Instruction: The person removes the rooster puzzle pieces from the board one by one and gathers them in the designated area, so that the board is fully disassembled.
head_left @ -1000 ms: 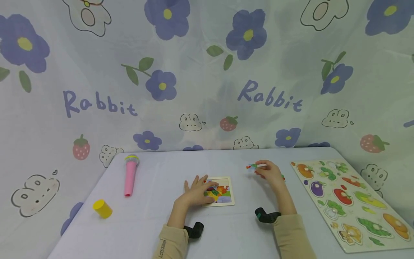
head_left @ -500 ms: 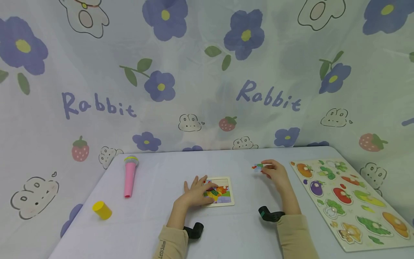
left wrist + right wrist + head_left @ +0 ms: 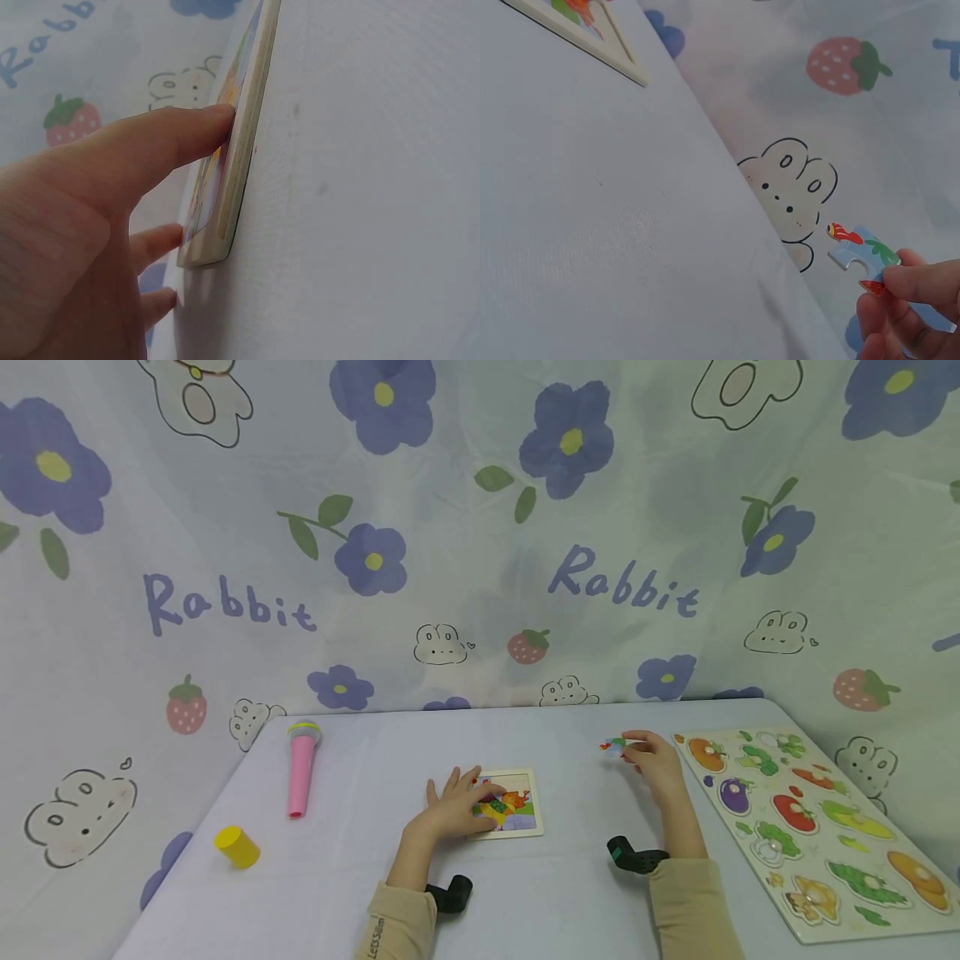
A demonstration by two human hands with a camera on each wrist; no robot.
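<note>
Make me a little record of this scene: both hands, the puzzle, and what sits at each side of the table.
Left hand: spread, touching the puzzle
Right hand: pinching a puzzle piece, raised off the table
Puzzle: framed; pale gap near its far edge
Table, left side: pink microphone, yellow cylinder
Table, right side: vegetable board

In the head view, the left fingers (image 3: 489, 790) hid part of the framed puzzle (image 3: 537, 806); the left wrist view caught it nearly edge-on, its picture unreadable, and the right wrist view's top edge cut off all but a corner. The right fingers (image 3: 922, 285) covered one end of the puzzle piece (image 3: 862, 249). Both sleeves (image 3: 402, 920) ran out of the head view's bottom edge.
</note>
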